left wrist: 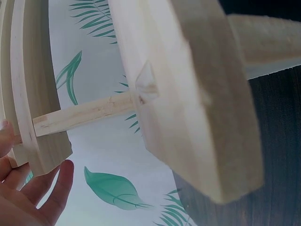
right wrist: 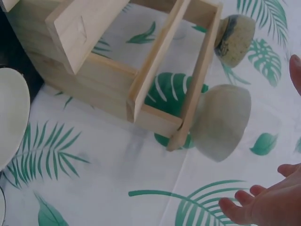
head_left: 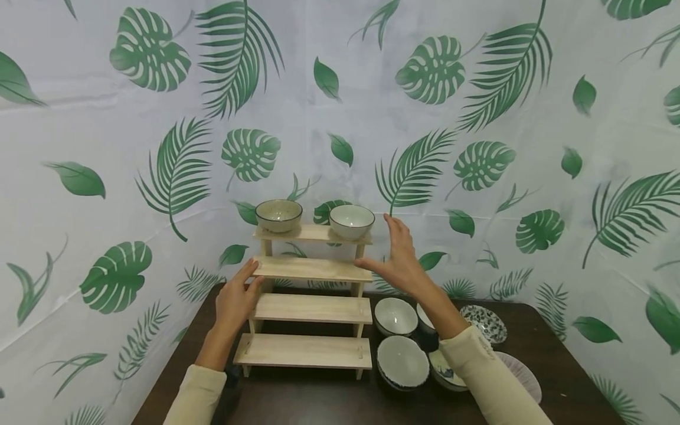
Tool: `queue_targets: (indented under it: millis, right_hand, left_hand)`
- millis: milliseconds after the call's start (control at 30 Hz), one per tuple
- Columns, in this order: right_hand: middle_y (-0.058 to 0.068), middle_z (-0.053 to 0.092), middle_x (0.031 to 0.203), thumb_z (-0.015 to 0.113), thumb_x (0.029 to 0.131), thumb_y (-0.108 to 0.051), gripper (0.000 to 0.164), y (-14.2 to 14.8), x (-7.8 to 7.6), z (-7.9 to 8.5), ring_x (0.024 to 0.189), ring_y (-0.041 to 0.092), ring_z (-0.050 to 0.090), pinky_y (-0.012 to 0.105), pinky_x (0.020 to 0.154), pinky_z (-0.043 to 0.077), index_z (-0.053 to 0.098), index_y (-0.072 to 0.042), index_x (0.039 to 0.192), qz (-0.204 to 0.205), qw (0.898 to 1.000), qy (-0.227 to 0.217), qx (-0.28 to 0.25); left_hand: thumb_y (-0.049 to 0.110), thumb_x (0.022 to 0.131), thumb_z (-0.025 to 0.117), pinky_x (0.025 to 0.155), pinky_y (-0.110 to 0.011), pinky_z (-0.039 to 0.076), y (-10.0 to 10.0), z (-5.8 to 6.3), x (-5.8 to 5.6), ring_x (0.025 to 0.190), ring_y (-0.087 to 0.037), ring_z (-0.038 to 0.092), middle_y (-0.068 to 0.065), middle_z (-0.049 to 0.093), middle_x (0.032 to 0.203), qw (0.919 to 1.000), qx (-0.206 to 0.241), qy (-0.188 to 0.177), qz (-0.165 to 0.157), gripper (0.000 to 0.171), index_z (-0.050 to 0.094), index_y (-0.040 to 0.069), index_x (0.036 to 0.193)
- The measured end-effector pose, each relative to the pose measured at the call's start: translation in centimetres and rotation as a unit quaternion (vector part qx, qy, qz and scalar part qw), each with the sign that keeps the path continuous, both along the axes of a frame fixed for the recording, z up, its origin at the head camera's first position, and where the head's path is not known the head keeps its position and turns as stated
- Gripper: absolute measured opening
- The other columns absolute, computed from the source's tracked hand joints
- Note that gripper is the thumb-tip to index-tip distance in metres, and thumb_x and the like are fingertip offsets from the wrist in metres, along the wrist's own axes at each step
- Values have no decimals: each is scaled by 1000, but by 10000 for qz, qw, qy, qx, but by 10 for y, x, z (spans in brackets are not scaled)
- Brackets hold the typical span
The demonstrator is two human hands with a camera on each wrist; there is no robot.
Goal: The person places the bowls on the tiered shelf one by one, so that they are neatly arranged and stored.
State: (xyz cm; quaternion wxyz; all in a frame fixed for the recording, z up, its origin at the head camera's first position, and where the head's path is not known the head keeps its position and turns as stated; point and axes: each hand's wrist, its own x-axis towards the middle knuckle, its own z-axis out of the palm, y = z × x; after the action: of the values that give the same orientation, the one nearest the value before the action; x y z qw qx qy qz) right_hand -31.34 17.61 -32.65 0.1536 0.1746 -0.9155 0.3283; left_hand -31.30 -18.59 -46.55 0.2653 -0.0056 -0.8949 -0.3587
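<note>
A light wooden four-tier stand (head_left: 305, 268) stands on the dark table. My left hand (head_left: 236, 301) holds the left end of its second shelf from the top; in the left wrist view the fingers (left wrist: 55, 200) come up against the shelf's end. On the top shelf sit a speckled beige bowl (head_left: 278, 216) at the left and a white bowl with a dark rim (head_left: 352, 222) at the right. My right hand (head_left: 399, 260) is spread beside the stand's right side, thumb toward the second shelf and fingers up near the white bowl. It holds nothing.
Right of the stand, several bowls, including a white bowl (head_left: 402, 361), stand on the table (head_left: 297, 401). A black-patterned dish (head_left: 484, 323) and a pale oval plate (head_left: 523, 375) lie farther right, partly behind my right sleeve. A leaf-print cloth (head_left: 329, 118) hangs behind.
</note>
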Motion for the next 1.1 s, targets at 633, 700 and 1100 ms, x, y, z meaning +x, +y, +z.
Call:
queue_targets:
  millis: [633, 700, 1100]
  right_hand:
    - [20, 10, 171, 83, 83, -51, 115, 25, 27, -15, 157, 46, 19, 76, 113, 30, 13, -17, 167, 65, 9999, -57, 110]
    - [21, 11, 171, 83, 83, -51, 115, 29, 30, -17, 156, 46, 19, 76, 113, 31, 13, -17, 167, 44, 9999, -75, 131]
    - [21, 12, 171, 84, 83, -49, 115, 50, 51, -24, 155, 47, 20, 78, 109, 31, 11, -20, 167, 27, 9996, -227, 162]
  left_hand:
    - [34, 100, 67, 89, -65, 52, 1, 3, 1, 120, -38, 68, -3, 51, 158, 10000, 1, -62, 42, 53, 57, 16, 149]
    - [34, 100, 67, 89, -65, 52, 2, 3, 2, 120, -39, 68, -3, 52, 157, 10000, 16, -87, 33, 53, 57, 16, 149]
    - [34, 99, 69, 80, -63, 54, 0, 2, -1, 104, -37, 75, -4, 54, 156, 10000, 13, -3, 29, 53, 59, 15, 147]
